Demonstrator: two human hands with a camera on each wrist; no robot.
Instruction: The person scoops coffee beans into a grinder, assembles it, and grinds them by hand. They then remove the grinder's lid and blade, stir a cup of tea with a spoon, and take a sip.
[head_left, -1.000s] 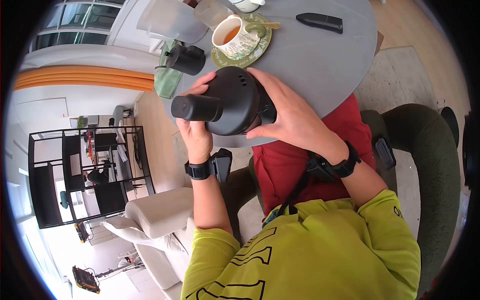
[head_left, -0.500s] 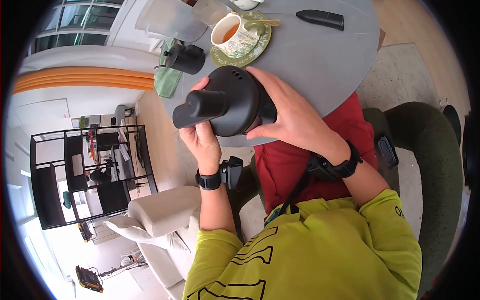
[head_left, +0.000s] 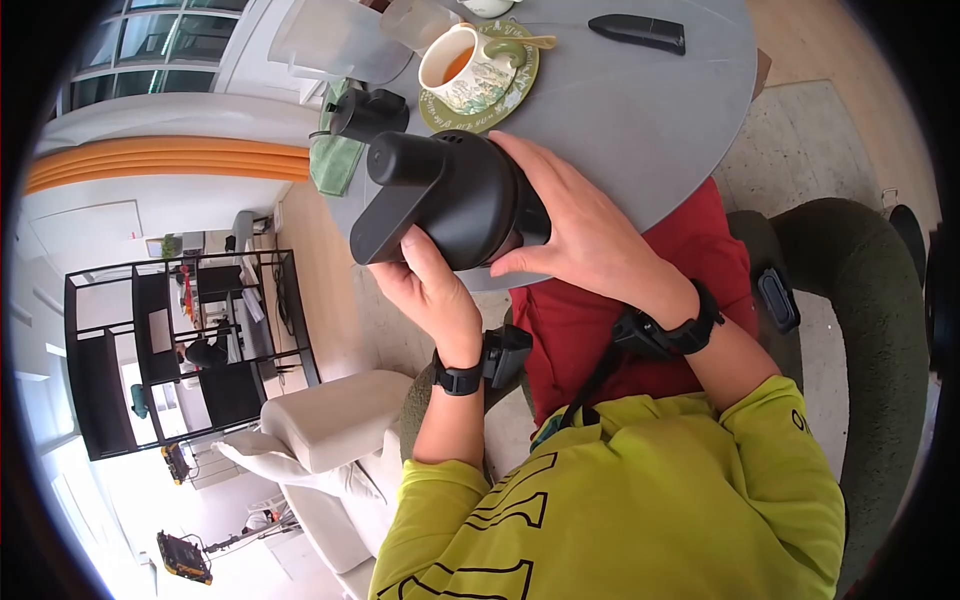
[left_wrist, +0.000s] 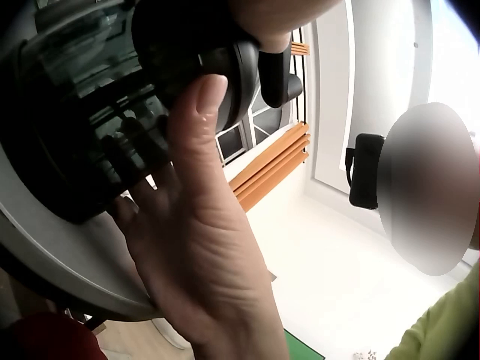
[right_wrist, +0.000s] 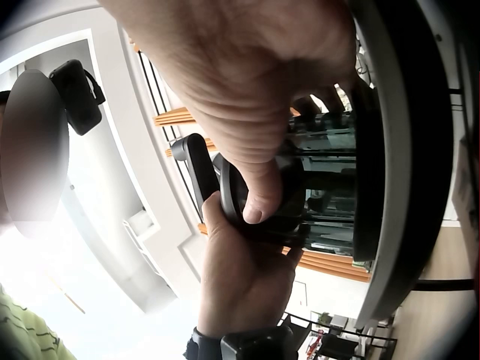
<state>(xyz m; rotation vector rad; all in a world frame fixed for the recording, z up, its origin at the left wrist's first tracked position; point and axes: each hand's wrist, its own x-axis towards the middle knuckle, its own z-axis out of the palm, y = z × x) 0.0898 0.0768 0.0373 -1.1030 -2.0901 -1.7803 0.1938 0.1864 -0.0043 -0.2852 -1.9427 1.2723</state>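
In the head view a black crank-handled canister (head_left: 480, 205) sits between both hands, tilted toward the camera. My right hand (head_left: 590, 225) grips its body from the right, and its thumb lies at the lid's edge in the right wrist view. My left hand (head_left: 435, 300) pinches the lower end of the crank handle (head_left: 385, 225), thumb on top and fingers mostly hidden beneath. At the handle's other end a cylindrical knob (head_left: 395, 158) stands out. See-through walls with dark bars show on the canister body (left_wrist: 112, 97) in the left wrist view.
On the grey round table (head_left: 640, 130) stand a patterned teacup (head_left: 470, 80) on a green saucer (head_left: 500, 105), a small black pot (head_left: 370, 115), and a green cloth (head_left: 335, 165). Translucent tubs (head_left: 345, 40) stand behind. A black knife-shaped object (head_left: 640, 33) lies farther right.
The crank handle has swung, its knob now higher in the head view. My left hand has shifted right and down from beside the canister to the handle's end. My right hand stays put.
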